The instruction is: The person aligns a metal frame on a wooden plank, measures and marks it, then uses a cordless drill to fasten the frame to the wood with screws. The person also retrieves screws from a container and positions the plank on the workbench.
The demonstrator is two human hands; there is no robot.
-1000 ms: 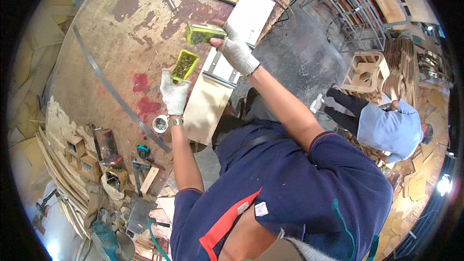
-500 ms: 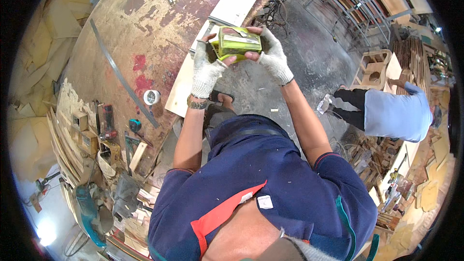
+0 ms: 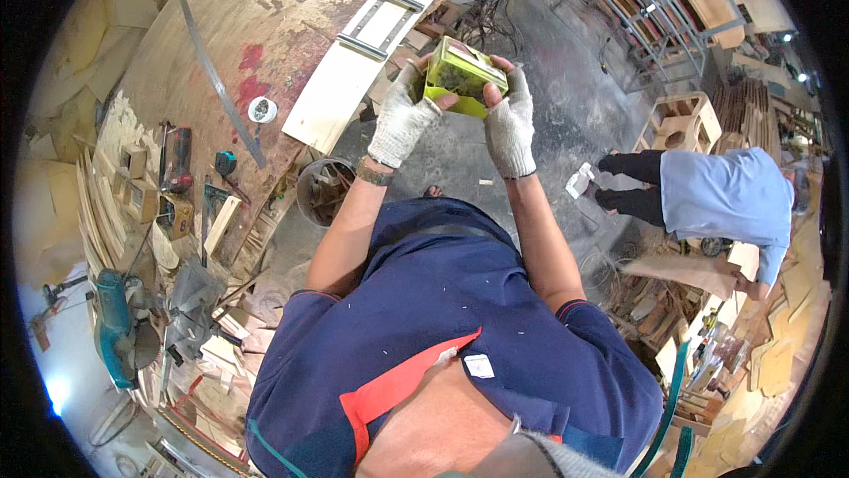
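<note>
Both of my hands, in pale fingerless work gloves, hold a small yellow-green box (image 3: 465, 69) out in front of me. It is tilted, and dark contents or a dark panel shows on its near face; I cannot tell which. My left hand (image 3: 402, 124) is closed round its left side, thumb along the lower edge. On the other side my right hand (image 3: 512, 129) grips it, with the thumb pressed to the near face. Just left of the box lies a long pale board (image 3: 340, 80) with two metal drawer slides (image 3: 363, 46) across it.
The worn workbench (image 3: 265, 27) bears a metal strip (image 3: 217, 76), a white cup (image 3: 262, 110), a tape measure (image 3: 225, 162) and a drill (image 3: 180, 160). A scrap bucket (image 3: 325, 191) stands below its edge. A mitre saw (image 3: 115, 328) is at lower left. At right a person (image 3: 725, 195) bends over wood scraps.
The box has shifted right and tipped further, still in both hands. My view has moved, bringing the bucket into sight. The co-worker's arm has swung down from the wooden frame to a board.
</note>
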